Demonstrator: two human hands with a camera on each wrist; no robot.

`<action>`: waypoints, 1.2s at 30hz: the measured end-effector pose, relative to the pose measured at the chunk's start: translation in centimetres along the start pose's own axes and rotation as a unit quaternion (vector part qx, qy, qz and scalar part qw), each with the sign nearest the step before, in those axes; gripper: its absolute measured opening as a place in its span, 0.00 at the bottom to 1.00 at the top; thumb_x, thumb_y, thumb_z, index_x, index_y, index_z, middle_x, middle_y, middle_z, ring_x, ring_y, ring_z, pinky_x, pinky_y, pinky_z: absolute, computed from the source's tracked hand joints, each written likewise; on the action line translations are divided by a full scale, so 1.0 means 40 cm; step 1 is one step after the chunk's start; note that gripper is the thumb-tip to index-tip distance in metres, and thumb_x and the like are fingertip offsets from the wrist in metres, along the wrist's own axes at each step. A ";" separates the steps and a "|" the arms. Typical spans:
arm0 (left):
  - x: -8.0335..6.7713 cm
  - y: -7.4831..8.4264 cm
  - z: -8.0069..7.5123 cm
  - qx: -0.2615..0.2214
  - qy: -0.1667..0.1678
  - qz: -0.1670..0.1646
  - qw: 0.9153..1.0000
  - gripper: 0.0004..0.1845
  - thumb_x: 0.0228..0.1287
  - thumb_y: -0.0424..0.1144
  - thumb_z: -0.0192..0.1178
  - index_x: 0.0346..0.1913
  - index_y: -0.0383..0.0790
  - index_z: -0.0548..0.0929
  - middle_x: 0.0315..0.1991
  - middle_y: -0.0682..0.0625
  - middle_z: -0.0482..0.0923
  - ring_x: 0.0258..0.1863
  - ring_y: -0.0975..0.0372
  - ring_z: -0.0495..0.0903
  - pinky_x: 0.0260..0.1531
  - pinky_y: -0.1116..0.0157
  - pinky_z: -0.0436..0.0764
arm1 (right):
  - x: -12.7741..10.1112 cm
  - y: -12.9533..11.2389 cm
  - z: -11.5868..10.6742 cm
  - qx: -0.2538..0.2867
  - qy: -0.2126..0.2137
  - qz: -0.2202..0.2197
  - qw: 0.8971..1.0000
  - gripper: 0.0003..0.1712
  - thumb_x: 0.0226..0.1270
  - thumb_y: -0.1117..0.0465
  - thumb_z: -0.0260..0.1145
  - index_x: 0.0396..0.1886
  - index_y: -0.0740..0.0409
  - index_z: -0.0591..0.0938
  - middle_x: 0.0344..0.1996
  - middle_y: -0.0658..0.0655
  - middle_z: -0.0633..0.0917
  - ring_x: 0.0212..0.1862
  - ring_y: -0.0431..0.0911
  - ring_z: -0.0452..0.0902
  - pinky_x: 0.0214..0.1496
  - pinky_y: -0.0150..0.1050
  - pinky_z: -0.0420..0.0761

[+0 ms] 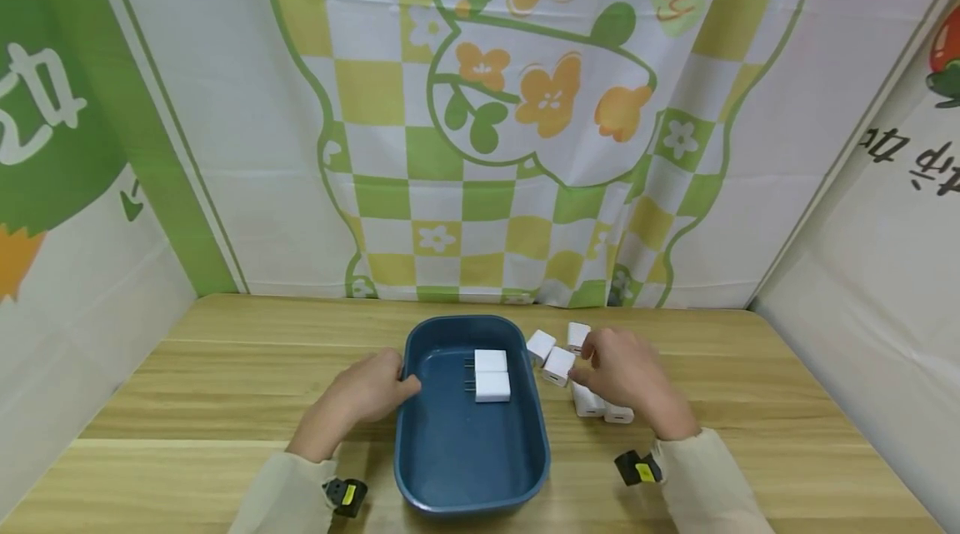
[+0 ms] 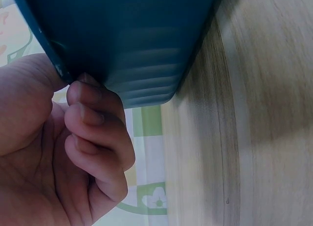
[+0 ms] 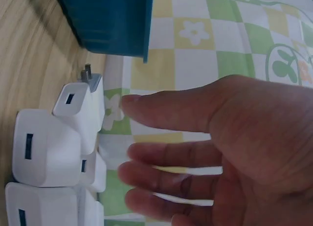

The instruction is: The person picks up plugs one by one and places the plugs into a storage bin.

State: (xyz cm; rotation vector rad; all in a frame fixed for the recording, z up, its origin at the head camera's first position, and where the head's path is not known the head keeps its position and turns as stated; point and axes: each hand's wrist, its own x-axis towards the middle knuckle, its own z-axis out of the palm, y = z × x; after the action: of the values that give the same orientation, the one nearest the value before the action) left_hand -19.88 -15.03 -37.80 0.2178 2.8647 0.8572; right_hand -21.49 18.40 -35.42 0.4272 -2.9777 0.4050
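Observation:
A dark blue rectangular bin point(image 1: 465, 459) stands on the table in front of me. My left hand point(image 1: 367, 391) grips its left rim, thumb over the edge and fingers curled against the outer wall in the left wrist view. Inside the bin, two white charger plugs point(image 1: 492, 387) lie side by side, prongs pointing left. To the right of the bin sits a loose group of several white chargers point(image 1: 558, 366), their port slots showing in the right wrist view. Over that group hovers my right hand point(image 1: 618, 363), with fingers extended, thumb apart from them and nothing held.
The wood-grain table point(image 1: 247, 384) meets a patterned curtain point(image 1: 480, 251) at its back edge. Further cloth panels hang at the left and right sides. A black strap with a small device point(image 1: 639, 468) is worn at each wrist.

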 end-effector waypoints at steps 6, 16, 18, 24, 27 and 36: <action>0.000 0.000 0.001 0.000 0.000 -0.005 1.000 0.19 0.68 0.40 0.59 0.18 0.43 0.70 0.14 0.53 0.63 0.15 0.62 0.62 0.18 0.66 0.61 | -0.002 0.006 0.010 0.003 -0.043 0.041 0.998 0.15 0.57 0.53 0.78 0.23 0.56 0.82 0.19 0.48 0.77 0.21 0.43 0.69 0.23 0.39 0.68; 0.000 0.000 -0.001 0.002 0.000 -0.002 1.000 0.19 0.68 0.40 0.59 0.18 0.43 0.70 0.14 0.54 0.63 0.15 0.62 0.62 0.18 0.66 0.61 | 0.003 0.006 0.032 -0.014 -0.087 0.097 0.991 0.27 0.52 0.50 0.80 0.10 0.53 0.71 0.10 0.47 0.67 0.19 0.43 0.64 0.23 0.38 0.64; -0.001 0.000 0.000 0.001 0.001 0.000 1.000 0.20 0.68 0.39 0.59 0.17 0.43 0.69 0.14 0.54 0.63 0.14 0.62 0.62 0.17 0.66 0.61 | 0.004 0.004 0.034 -0.025 -0.087 0.102 0.991 0.27 0.51 0.49 0.81 0.14 0.54 0.72 0.12 0.48 0.68 0.20 0.44 0.65 0.23 0.39 0.65; -0.001 -0.001 0.002 -0.001 0.004 0.003 1.000 0.20 0.68 0.39 0.59 0.17 0.43 0.69 0.14 0.54 0.62 0.14 0.63 0.62 0.17 0.66 0.61 | 0.005 -0.003 0.042 -0.048 -0.093 0.107 0.989 0.27 0.49 0.45 0.81 0.18 0.53 0.73 0.16 0.51 0.72 0.22 0.46 0.68 0.23 0.41 0.67; -0.001 -0.002 0.003 -0.001 0.003 0.000 1.000 0.19 0.68 0.39 0.59 0.17 0.43 0.70 0.14 0.54 0.63 0.14 0.62 0.62 0.17 0.66 0.61 | 0.003 -0.006 0.045 -0.049 -0.099 0.106 0.988 0.27 0.47 0.43 0.82 0.19 0.54 0.75 0.17 0.52 0.74 0.23 0.47 0.70 0.24 0.42 0.69; 0.003 -0.005 0.006 0.001 0.005 0.001 1.000 0.21 0.67 0.39 0.59 0.16 0.44 0.68 0.13 0.54 0.62 0.14 0.63 0.61 0.17 0.66 0.60 | 0.002 -0.010 0.053 -0.073 -0.097 0.095 0.988 0.26 0.45 0.43 0.82 0.23 0.55 0.77 0.21 0.55 0.78 0.25 0.48 0.74 0.26 0.46 0.74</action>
State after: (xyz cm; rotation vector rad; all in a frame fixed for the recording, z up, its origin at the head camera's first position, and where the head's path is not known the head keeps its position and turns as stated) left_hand -19.96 -15.04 -38.14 0.2182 2.8765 0.8579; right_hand -21.60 17.42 -37.34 0.1765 -3.2215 0.1654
